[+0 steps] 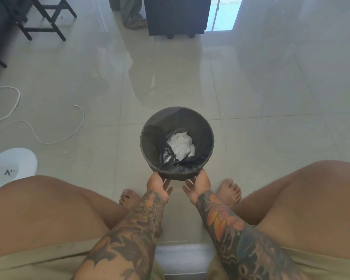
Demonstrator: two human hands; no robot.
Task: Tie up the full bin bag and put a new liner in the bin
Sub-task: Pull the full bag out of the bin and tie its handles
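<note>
Black bin [177,118] stands on the tiled floor [251,98] between the seated person's bare feet, lined with a black bin bag [182,170] holding white crumpled paper [181,145]. Left hand [158,186] and right hand [199,185] touch the near rim, fingers loose, grip released. White cord [49,141] lies far left.

Dark grey bin [177,126], black liner [198,158], white paper [181,145], beige floor tiles [271,138], possibly white cord [55,138]

text: dark mark like "A.V" (blurred, uncertain) | on: white fan base [12,168] | elsewhere: none legible
</note>
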